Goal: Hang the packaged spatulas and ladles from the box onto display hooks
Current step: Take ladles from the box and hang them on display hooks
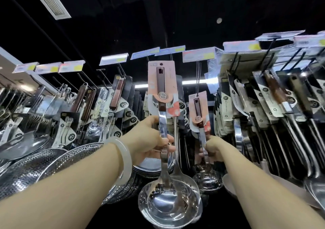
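Ladle (pixel 165 140) upright in left hand (pixel 149 139), bowl down

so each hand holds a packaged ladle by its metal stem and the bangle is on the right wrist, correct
Not quite: the bangle is on the left wrist, as the head view shows. The rest holds: the left hand and right hand each hold a packaged ladle by its metal stem.

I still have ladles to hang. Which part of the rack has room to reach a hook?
The gap behind the pink-carded ladle in the left hand, up to the smaller one the right hand holds, looks loosest. The black-carded packs on the right are jammed tight.
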